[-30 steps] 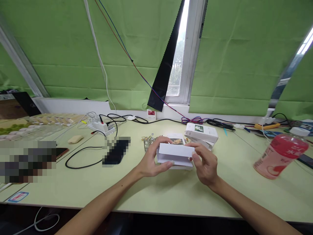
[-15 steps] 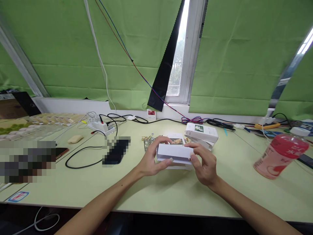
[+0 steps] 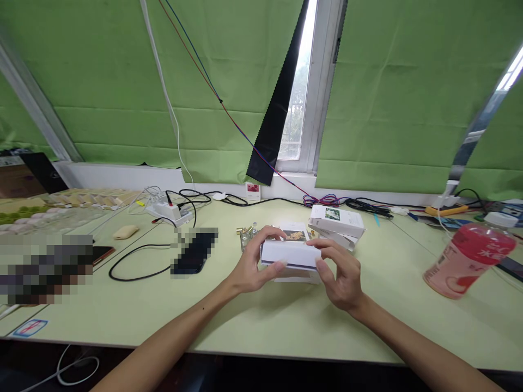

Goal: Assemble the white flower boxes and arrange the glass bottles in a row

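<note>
Between my two hands is a small white cardboard box (image 3: 291, 253), its long flap facing me and folded most of the way down, with a dark slit along its lower edge. My left hand (image 3: 258, 262) grips the box's left end, thumb on the flap near the front edge. On the right end, my right hand (image 3: 338, 268) has its thumb against the flap's corner and its fingers over the top. Just behind, a white box with a flower picture (image 3: 295, 235) is partly hidden. Small glass bottles (image 3: 247, 234) stand beside my left fingers.
White boxes (image 3: 337, 220) are stacked at the right back. A pink drink bottle (image 3: 469, 258) stands at the right. To the left are a phone (image 3: 198, 251), a power strip (image 3: 169, 212) with cables and a beige oval case (image 3: 126, 232). Bundled wires (image 3: 322, 200) run along the wall.
The box's front flap has swung down, pressed by my thumbs, and the gap beneath it has narrowed to a thin slit. Both hands keep nearly the same place.
</note>
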Available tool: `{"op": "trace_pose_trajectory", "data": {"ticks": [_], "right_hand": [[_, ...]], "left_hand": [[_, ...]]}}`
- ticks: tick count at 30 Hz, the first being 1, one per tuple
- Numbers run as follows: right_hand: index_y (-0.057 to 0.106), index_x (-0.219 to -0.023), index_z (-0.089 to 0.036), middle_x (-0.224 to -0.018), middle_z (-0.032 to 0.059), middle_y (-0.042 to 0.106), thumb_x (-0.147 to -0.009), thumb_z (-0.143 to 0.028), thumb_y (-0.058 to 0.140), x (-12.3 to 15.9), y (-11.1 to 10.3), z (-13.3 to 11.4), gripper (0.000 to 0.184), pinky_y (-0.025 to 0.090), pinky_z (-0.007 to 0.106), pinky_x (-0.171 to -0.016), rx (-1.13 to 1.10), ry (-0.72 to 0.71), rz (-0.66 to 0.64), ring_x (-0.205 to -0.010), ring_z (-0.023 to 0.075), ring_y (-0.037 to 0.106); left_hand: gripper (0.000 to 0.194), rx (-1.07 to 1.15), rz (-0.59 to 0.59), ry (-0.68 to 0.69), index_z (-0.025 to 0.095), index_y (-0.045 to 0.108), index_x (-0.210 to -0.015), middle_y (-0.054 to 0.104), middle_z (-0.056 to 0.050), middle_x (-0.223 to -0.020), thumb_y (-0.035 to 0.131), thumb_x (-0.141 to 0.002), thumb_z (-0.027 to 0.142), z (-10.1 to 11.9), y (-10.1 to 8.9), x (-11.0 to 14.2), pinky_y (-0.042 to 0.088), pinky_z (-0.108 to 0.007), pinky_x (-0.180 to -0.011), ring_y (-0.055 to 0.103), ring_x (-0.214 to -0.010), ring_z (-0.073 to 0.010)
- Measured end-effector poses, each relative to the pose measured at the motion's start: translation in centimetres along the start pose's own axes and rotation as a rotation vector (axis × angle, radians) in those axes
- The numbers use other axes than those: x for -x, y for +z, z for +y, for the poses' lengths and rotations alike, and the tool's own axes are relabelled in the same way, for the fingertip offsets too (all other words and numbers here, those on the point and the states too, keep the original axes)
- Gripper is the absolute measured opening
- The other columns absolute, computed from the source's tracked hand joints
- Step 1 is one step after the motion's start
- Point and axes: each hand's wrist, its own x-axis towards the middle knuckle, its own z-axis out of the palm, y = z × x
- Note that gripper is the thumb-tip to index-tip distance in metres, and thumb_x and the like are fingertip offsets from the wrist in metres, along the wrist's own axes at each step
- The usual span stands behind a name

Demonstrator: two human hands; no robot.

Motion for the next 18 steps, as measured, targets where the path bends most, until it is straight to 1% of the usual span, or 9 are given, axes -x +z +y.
{"op": "trace_pose_trajectory", "data": {"ticks": [18], "right_hand": [[0.058, -0.084, -0.02, -0.104, 0.0127, 0.072, -0.089, -0.013, 0.056, 0.26, -0.08, 0.28, 0.009, 0.057, 0.039, -0.077, -0.046, 0.008, -0.041, -0.092, 0.0236, 0.07]], "left_hand": [[0.046, 0.025, 0.021, -0.034, 0.019, 0.057, -0.117, 0.058, -0.01, -0.11, 0.06, -0.088, 0.054, -0.03, 0.01, -0.01, 0.045, -0.034, -0.078, 0.056, -0.1, -0.0253]]}}
